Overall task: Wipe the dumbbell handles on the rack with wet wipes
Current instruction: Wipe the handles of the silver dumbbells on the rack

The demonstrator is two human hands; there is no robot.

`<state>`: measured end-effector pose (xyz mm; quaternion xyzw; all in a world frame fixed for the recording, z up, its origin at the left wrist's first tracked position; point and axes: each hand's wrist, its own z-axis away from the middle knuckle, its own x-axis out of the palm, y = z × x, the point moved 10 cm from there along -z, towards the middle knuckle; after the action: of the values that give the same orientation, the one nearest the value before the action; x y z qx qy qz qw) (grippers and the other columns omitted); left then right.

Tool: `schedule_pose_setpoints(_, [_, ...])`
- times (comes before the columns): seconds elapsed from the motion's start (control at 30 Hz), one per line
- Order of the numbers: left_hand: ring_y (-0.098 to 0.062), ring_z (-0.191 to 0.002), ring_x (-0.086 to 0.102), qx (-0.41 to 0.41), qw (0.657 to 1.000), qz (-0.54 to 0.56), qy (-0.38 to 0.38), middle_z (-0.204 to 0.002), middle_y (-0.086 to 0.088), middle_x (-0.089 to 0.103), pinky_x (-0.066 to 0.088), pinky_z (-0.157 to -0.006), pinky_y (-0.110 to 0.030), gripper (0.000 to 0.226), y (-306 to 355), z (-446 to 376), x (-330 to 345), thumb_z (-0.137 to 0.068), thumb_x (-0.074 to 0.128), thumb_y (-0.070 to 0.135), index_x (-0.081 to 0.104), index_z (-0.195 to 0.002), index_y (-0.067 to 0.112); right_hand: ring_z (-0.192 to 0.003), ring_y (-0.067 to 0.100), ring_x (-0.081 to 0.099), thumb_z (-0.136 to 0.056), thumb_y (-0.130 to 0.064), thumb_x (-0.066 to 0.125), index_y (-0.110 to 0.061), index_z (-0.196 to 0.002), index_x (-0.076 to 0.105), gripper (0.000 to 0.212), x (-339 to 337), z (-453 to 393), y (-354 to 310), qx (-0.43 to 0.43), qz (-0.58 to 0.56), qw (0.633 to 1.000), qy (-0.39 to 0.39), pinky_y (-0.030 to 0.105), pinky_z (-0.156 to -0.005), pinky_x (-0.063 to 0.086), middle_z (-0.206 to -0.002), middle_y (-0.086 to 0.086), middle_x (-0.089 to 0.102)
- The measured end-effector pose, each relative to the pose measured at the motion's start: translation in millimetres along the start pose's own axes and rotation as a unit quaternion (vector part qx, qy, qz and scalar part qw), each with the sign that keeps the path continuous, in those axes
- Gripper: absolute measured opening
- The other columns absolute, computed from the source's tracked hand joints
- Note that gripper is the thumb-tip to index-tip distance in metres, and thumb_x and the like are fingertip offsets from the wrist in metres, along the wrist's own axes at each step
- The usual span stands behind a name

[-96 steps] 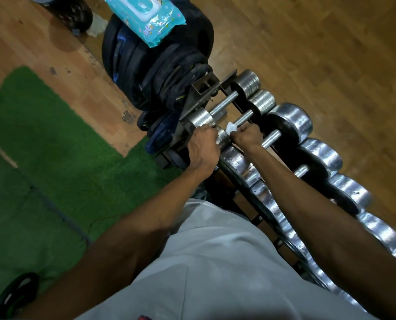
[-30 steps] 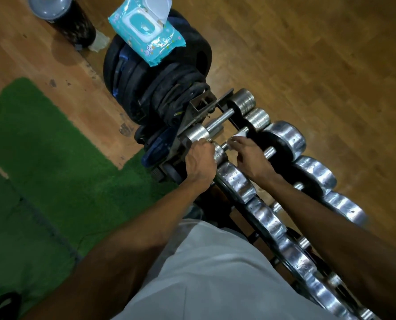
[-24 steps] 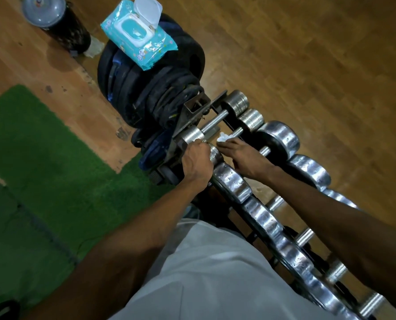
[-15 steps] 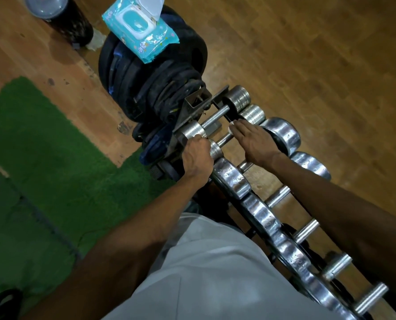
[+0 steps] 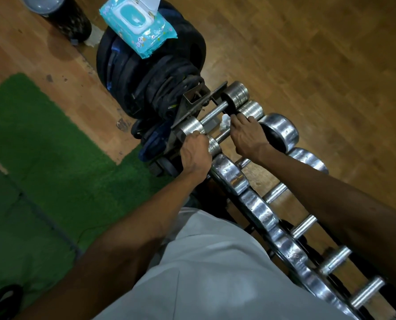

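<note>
Head view, centre of frame: rack, dark steel, running from the middle down to the lower right, loaded with a row of chrome dumbbells.

Item 1, wipe. Small white wad, just above centre, lying on the second handle from the rack's far end. Judged soft, damp, nearly weightless; it will bunch and slide unless pressed flat against the bar. Best taken with fingertips wrapped over it and the bar together.

Item 2, right hand. Palm down over the second handle, fingers extended toward the upper left; fingertips touch the wipe's right edge and press it onto the bar. Whether the thumb curls under the bar cannot be told.

Item 3, left hand. Left of centre, fingers curled over the near head of the same dumbbell, gripping it, apparently to steady it.

Item 4, dumbbells. Judged heavy, rigid, slick chrome; round heads may roll in the cradle, hence the bracing hand. Handles are narrow bars between heads, reachable from above only.

Item 5, first handle. Bare, just beside the wipe, toward the upper left.

Item 6, remaining handles. Along the lower right, well apart from both hands.

Item 7, wipe pack. Teal, flap open, upper left of centre, resting on stacked black plates.
</note>
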<state>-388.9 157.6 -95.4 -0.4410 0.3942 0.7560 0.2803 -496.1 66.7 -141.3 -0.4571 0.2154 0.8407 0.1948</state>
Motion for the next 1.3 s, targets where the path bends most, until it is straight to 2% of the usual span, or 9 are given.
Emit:
schedule_pose_setpoints(0.17, [-0.027, -0.106, 0.062, 0.007, 1.0, -0.001, -0.004, -0.11, -0.01, 0.067, 0.055, -0.082, -0.036, 0.024, 3, 0, -2, -0.085, 0.066, -0.01, 0.074, -0.101, 0.006, -0.127, 0.027, 0.05, -0.085, -0.041, 0.061, -0.014, -0.115, 0.069, 0.04, -16, -8, -26, -0.101, -0.088, 0.989, 0.062, 0.044, -0.099, 0.04, -0.141, 0.006, 0.058])
schedule_pose_setpoints(0.3, [-0.029, -0.105, 0.063, -0.001, 1.0, 0.005, -0.006, -0.108, -0.011, 0.068, 0.056, -0.082, -0.038, 0.025, 1, -3, -2, -0.084, 0.062, -0.012, 0.074, -0.098, 0.005, -0.072, 0.019, 0.061, -0.082, -0.031, 0.05, -0.019, -0.065, 0.053, 0.022, -30, -20, -31, -0.134, -0.273, 0.952, 0.041, 0.042, -0.078, 0.05, -0.073, 0.002, 0.063])
schedule_pose_setpoints(0.37, [-0.029, -0.106, 0.063, -0.003, 1.0, 0.008, -0.003, -0.109, -0.01, 0.068, 0.055, -0.083, -0.038, 0.025, 0, -3, -2, -0.086, 0.063, -0.011, 0.074, -0.099, 0.006, -0.06, 0.014, 0.059, -0.084, -0.021, 0.058, -0.015, -0.063, 0.059, 0.022, -26, -27, -22, -0.107, -0.365, 0.924, 0.034, 0.041, -0.068, 0.055, -0.063, 0.001, 0.061])
schedule_pose_setpoints(0.47, [-0.027, -0.109, 0.061, 0.002, 1.0, 0.009, -0.005, -0.11, -0.008, 0.067, 0.055, -0.086, -0.038, 0.024, 1, -3, -1, -0.087, 0.064, -0.009, 0.073, -0.102, 0.008, -0.068, 0.001, 0.069, -0.088, -0.022, 0.075, -0.015, -0.078, 0.079, 0.013, -15, -35, -6, -0.056, -0.44, 0.896, 0.028, 0.031, -0.071, 0.061, -0.077, -0.007, 0.076])
schedule_pose_setpoints(0.57, [-0.027, -0.109, 0.06, 0.003, 1.0, 0.005, -0.013, -0.11, -0.007, 0.066, 0.055, -0.087, -0.038, 0.024, 0, -4, 1, -0.086, 0.066, -0.007, 0.074, -0.102, 0.009, -0.07, -0.001, 0.071, -0.087, -0.024, 0.081, -0.014, -0.083, 0.081, 0.01, -7, -44, 0, -0.026, -0.473, 0.881, 0.006, 0.023, -0.07, 0.061, -0.08, -0.007, 0.077])
schedule_pose_setpoints(0.73, [-0.028, -0.107, 0.061, 0.0, 1.0, 0.008, -0.019, -0.109, -0.009, 0.066, 0.055, -0.085, -0.039, 0.022, -1, -4, 2, -0.084, 0.068, -0.008, 0.073, -0.099, 0.007, -0.085, 0.012, 0.069, -0.092, -0.013, 0.073, -0.014, -0.106, 0.063, 0.017, -12, -52, -16, -0.066, -0.459, 0.886, -0.014, 0.035, -0.078, 0.06, -0.098, -0.002, 0.07])
schedule_pose_setpoints(0.93, [-0.028, -0.11, 0.06, 0.003, 1.0, -0.006, -0.029, -0.112, -0.008, 0.065, 0.056, -0.087, -0.04, 0.025, -1, -4, 3, -0.084, 0.069, -0.007, 0.073, -0.103, 0.008, -0.12, 0.027, 0.053, -0.1, -0.034, 0.056, -0.025, -0.12, 0.067, 0.025, -6, -59, -26, -0.123, -0.212, 0.969, -0.022, 0.043, -0.098, 0.036, -0.113, 0.003, 0.066])
schedule_pose_setpoints(1.1, [-0.029, -0.106, 0.061, 0.001, 1.0, 0.001, -0.023, -0.109, -0.009, 0.066, 0.056, -0.085, -0.042, 0.023, -2, -4, 3, -0.084, 0.065, -0.01, 0.073, -0.098, 0.007, -0.098, 0.025, 0.057, -0.099, -0.038, 0.047, -0.021, -0.105, 0.066, 0.026, -7, -49, -4, -0.084, -0.075, 0.992, 0.053, 0.043, -0.095, 0.033, -0.09, 0.002, 0.068])
schedule_pose_setpoints(1.3, [-0.029, -0.103, 0.062, 0.002, 1.0, 0.008, -0.016, -0.107, -0.009, 0.066, 0.057, -0.081, -0.042, 0.023, -3, -3, 2, -0.083, 0.065, -0.013, 0.072, -0.093, 0.006, -0.094, 0.032, 0.05, -0.089, -0.01, 0.055, -0.007, -0.09, 0.062, 0.007, -8, -10, 9, 0.027, -0.029, 0.986, 0.162, 0.044, -0.082, 0.04, -0.085, 0.014, 0.069])
